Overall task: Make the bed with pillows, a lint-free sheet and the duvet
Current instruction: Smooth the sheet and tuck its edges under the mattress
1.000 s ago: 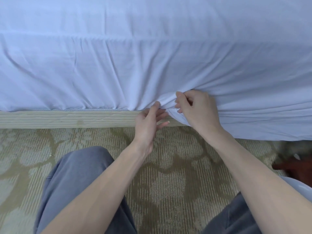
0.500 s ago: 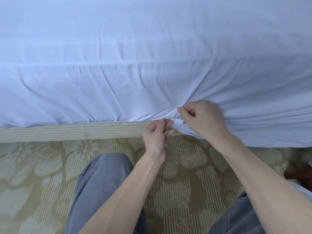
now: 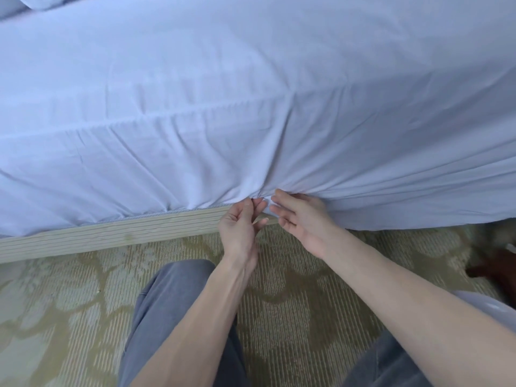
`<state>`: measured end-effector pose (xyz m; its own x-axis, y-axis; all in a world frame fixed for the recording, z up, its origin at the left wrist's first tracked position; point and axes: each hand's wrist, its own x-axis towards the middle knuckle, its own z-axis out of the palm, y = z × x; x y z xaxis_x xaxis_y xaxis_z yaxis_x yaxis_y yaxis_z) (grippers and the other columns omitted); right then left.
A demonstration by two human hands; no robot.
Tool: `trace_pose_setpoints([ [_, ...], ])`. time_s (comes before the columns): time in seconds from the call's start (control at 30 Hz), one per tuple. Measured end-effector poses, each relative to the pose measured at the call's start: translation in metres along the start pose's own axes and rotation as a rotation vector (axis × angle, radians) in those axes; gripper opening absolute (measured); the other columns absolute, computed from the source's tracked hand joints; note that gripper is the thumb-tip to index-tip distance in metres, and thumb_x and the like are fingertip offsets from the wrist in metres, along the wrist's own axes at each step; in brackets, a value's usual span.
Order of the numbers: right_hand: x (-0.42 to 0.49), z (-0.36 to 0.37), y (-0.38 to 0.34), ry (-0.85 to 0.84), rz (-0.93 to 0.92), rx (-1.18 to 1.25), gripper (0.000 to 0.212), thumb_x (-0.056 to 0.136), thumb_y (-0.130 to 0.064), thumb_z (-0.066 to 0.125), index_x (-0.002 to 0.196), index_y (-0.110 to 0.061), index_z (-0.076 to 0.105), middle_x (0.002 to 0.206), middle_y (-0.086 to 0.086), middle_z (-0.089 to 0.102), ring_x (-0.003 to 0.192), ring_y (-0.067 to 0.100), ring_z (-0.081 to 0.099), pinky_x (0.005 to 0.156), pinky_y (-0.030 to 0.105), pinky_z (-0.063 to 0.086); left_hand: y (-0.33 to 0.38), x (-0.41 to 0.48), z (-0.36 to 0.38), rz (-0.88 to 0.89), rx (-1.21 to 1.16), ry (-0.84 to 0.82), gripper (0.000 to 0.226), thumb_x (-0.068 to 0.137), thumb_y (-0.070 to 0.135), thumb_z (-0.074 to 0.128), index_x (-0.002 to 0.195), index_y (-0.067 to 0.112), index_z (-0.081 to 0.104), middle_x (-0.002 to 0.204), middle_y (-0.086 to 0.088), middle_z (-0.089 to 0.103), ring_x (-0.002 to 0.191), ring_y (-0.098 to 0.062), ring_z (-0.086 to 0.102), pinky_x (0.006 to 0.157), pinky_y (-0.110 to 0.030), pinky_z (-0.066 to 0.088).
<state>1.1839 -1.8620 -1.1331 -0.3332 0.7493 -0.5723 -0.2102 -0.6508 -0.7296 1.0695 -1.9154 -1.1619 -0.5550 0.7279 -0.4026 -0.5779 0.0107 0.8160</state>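
The sheet (image 3: 251,107) lies over the bed, with a loose fold at the wooden base (image 3: 111,233). The left hand (image 3: 241,227) pinches this fold. The right hand (image 3: 303,219), fingers almost straight, touches it. It is best to pull the fold tight, then tuck it flat.

1. The bed's pale, ribbed wooden base (image 3: 111,238) runs slantwise in front of me, standing on the floor.
2. A white fabric sheet (image 3: 251,93) covers the top and the near side of the mattress. On the left its hem ends at the base, with a thin strip of corded mattress edging (image 3: 178,215) showing below it. On the right it hangs loose over the base.
3. Creases fan out across the sheet from a gathered spot on its lower edge.
4. The corner of a white pillow (image 3: 42,1) lies on the sheet at the far top left.
5. The floor is an olive and beige ribbed carpet with a leafy pattern (image 3: 55,303).
6. A dark reddish-brown object (image 3: 494,269), too blurred to identify, sits on the carpet at the right edge.
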Motion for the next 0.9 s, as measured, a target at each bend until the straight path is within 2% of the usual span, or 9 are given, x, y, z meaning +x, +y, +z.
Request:
trace_pose_setpoints([
  [0.07,0.002,0.001,0.007,0.018,-0.01,0.091,0.004,0.099,-0.02,0.067,0.099,-0.016,0.067,0.101,-0.002,0.076,0.084,0.011,0.074,0.063,0.022,0.051,-0.002,0.0,0.0,0.012,0.009,-0.01,0.016,0.105,0.011,0.055,0.097,0.006,0.067,0.096,-0.007,0.076,0.097,-0.016,0.075,0.057,-0.018,0.054],
  [0.17,0.004,0.002,0.014,0.077,-0.042,0.119,0.011,0.104,-0.022,0.059,0.095,-0.019,0.065,0.096,-0.005,0.078,0.085,0.012,0.073,0.063,0.022,0.051,-0.003,-0.002,0.001,0.019,0.052,-0.067,0.016,0.106,0.01,0.053,0.105,0.0,0.065,0.105,-0.013,0.075,0.102,-0.017,0.074,0.059,-0.019,0.055],
  [0.43,-0.004,0.007,0.006,0.196,-0.129,-0.03,0.017,0.099,-0.014,0.057,0.089,-0.013,0.07,0.082,0.001,0.078,0.064,0.009,0.072,0.055,0.022,0.049,-0.003,-0.003,0.011,-0.01,0.064,-0.007,0.015,0.103,0.008,0.057,0.106,-0.003,0.068,0.103,-0.015,0.075,0.089,-0.016,0.074,0.057,-0.018,0.054],
  [0.53,-0.005,0.01,0.001,0.238,-0.106,-0.028,0.022,0.095,-0.012,0.053,0.084,-0.009,0.072,0.074,0.004,0.077,0.057,0.011,0.069,0.047,0.02,0.049,-0.008,-0.007,0.018,-0.024,0.096,-0.035,0.015,0.102,0.008,0.059,0.098,0.001,0.071,0.091,-0.009,0.075,0.073,-0.011,0.07,0.056,-0.018,0.053],
  [0.63,-0.006,0.01,-0.003,0.273,-0.072,-0.03,0.026,0.092,-0.014,0.05,0.077,-0.009,0.071,0.073,0.006,0.077,0.058,0.014,0.07,0.046,0.022,0.048,-0.01,-0.009,0.024,-0.013,0.095,-0.007,0.018,0.103,0.009,0.059,0.09,0.003,0.07,0.079,-0.005,0.073,0.066,-0.009,0.067,0.053,-0.018,0.053],
  [0.8,-0.006,0.003,-0.007,0.28,-0.087,-0.104,0.026,0.093,-0.018,0.053,0.081,-0.008,0.073,0.07,0.006,0.076,0.058,0.013,0.072,0.042,0.02,0.046,-0.014,-0.008,0.025,0.026,0.139,0.029,0.017,0.103,0.011,0.059,0.094,0.001,0.07,0.083,-0.008,0.074,0.072,-0.011,0.069,0.051,-0.019,0.051],
  [0.9,-0.005,0.002,-0.005,0.284,-0.093,-0.136,0.028,0.093,-0.016,0.052,0.076,-0.008,0.073,0.069,0.007,0.076,0.056,0.015,0.069,0.043,0.021,0.047,-0.019,-0.008,0.026,0.032,0.19,0.011,0.022,0.105,0.012,0.056,0.099,-0.002,0.072,0.088,-0.011,0.075,0.073,-0.011,0.069,0.052,-0.02,0.051],
])
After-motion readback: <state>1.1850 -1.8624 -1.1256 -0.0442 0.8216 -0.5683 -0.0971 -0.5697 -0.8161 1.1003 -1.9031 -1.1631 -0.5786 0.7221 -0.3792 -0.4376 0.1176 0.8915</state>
